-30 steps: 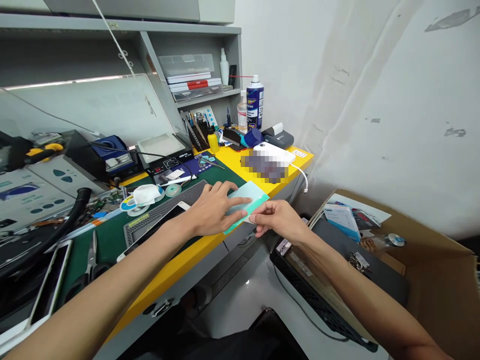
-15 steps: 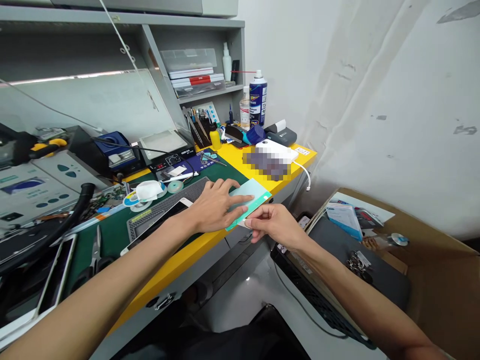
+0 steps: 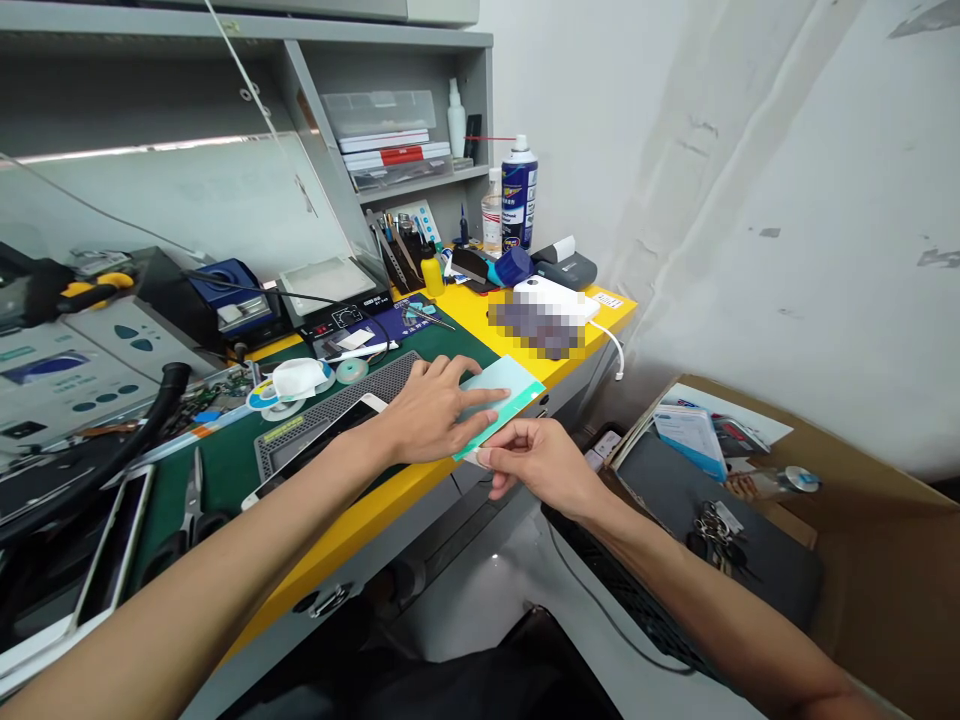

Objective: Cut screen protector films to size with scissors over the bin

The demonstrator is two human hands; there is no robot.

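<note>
A thin pale blue sheet [image 3: 498, 382] with a green strip along its near side lies at the edge of the bench. It resembles a screen film, though its exact kind is unclear. My left hand [image 3: 433, 412] rests on the sheet with its fingers spread, pressing it down. At the sheet's near edge, my right hand [image 3: 534, 462] is closed in a pinch by the green strip's lower corner. Its thumb and fingertips hide most of the edge they grip. Beneath my left forearm, a white-framed phone [image 3: 369, 408] lies partly covered.
Scissors [image 3: 193, 490] lie on the green mat left of my forearm, near a grey perforated plate [image 3: 390, 375]. A white power bank-like block [image 3: 559, 298] with a cable and a blue spray can [image 3: 517, 195] stand behind. A cardboard box [image 3: 862, 560] sits right, below the bench.
My right hand has slid slightly left and down along the sheet's near edge, uncovering more of the green strip. My left hand stays spread on the sheet.
</note>
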